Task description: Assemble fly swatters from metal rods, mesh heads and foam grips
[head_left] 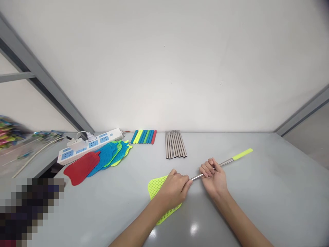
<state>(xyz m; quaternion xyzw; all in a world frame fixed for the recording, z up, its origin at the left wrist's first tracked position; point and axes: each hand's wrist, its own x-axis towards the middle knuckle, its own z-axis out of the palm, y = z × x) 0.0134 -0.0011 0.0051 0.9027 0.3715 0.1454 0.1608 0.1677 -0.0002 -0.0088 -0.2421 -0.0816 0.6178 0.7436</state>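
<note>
A fly swatter lies slantwise between my hands, with a yellow-green perforated head (156,187), a metal rod (197,177) and a yellow-green handle grip (243,154) at the far right end. My left hand (176,188) is closed around the place where the head meets the rod, hiding that joint and part of the head. Further along, my right hand (214,175) wraps its fingers around the middle of the metal rod, palm turned up. The bare rod shows between the two hands and again beyond the right one.
Several metal rods (176,144) lie side by side near the wall. Left of them is a row of coloured handle grips (144,136). Overlapping swatter heads (82,167) lie before a white power strip (92,144) with plugs. Packaged items (10,133) sit at the far left.
</note>
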